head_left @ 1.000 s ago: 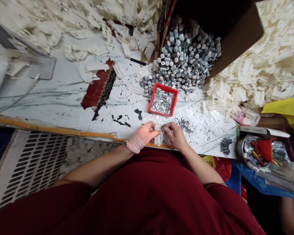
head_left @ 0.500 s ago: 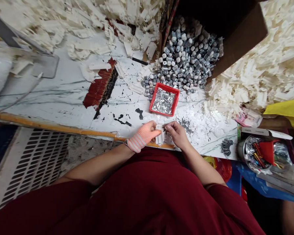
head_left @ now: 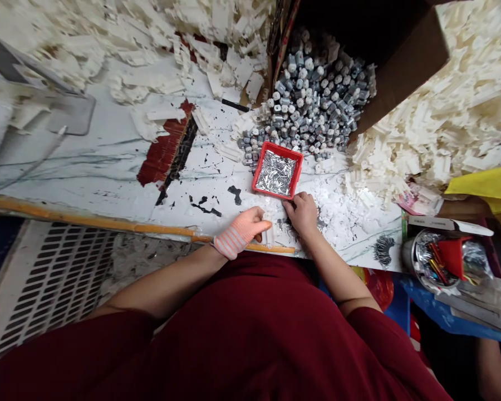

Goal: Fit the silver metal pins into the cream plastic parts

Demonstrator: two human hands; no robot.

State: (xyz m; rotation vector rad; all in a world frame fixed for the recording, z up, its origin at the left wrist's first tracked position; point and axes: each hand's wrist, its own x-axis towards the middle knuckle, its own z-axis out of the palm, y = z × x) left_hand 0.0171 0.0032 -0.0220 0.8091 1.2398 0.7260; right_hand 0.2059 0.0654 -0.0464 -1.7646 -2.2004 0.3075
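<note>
While the left hand, in an orange-and-grey striped glove, pinches a white plastic piece between thumb and fingers, the right hand rests farther right in the frame, at the lower right corner of a red tray. The white piece lies just right of the left thumb and left of the right hand, apart from the latter, near the front edge of the table. The right hand is bare, its fingers bent toward the tray; whether they touch the rim or grip anything cannot be told. Silver pins fill the tray, which sits directly above the white piece in the frame. Behind it, at upper centre, grey parts with white ends spill from a cardboard box. Loose white plastic pieces are heaped at upper left and upper right, and a metal container of odds and ends stands at lower right.
</note>
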